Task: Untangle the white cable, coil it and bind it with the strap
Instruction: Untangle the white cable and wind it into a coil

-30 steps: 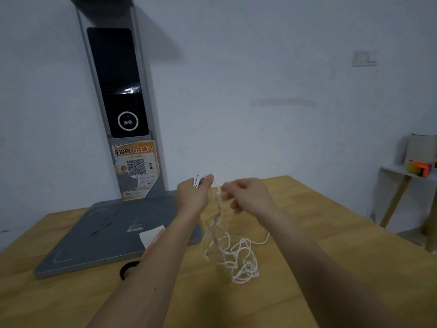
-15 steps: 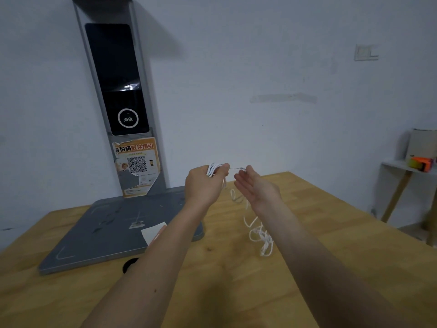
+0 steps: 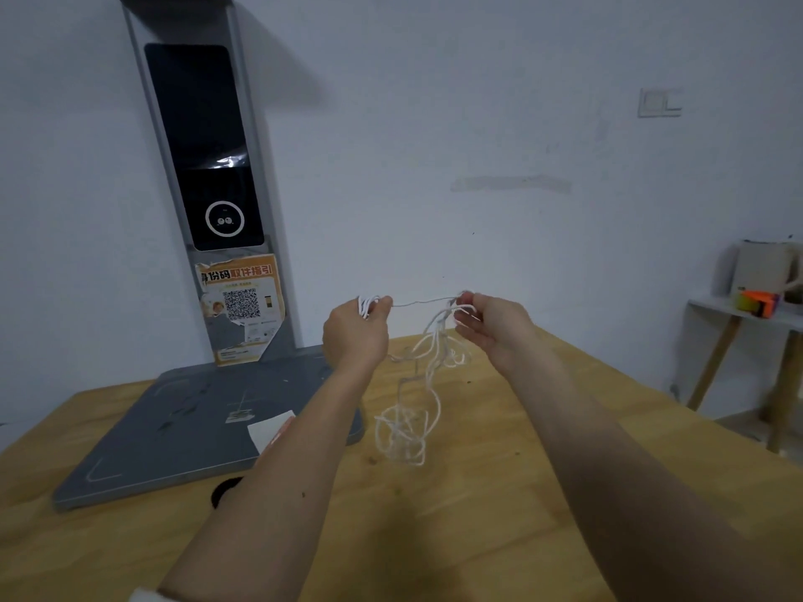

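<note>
two bare forearms reach forward from the bottom edge over a light wooden tabletop [image 3: 499, 493]. between them hangs the white cable [image 3: 408, 427], thin and pale, its lower part a loose snarl of overlapping loops that dangles down to the tabletop or just above it; whether it touches cannot be told. several strands rise from the snarl, spreading slightly, up to the right hand [image 3: 491, 323]. that hand is raised above the far part of the tabletop, palm turned toward the left, its fingertips and thumb pinching the cable where the strands gather, the other fingers loosely curled. from there a single short stretch of cable runs nearly level and taut across to the left hand [image 3: 356, 332]. the left hand is at about the same height, seen from the back, fingers curled closed around a small bunch of cable loops that poke out above its knuckles. the two hands are apart, joined only by that taut stretch.

to the left, partly under the left forearm, a small dark ring-shaped object [image 3: 223, 490] lies on the tabletop at the near edge of a flat grey base plate [image 3: 174, 432]. a grey upright column [image 3: 208, 167] with a dark screen and an orange sticker stands at the back of the plate, against a white wall [image 3: 478, 123].
</note>
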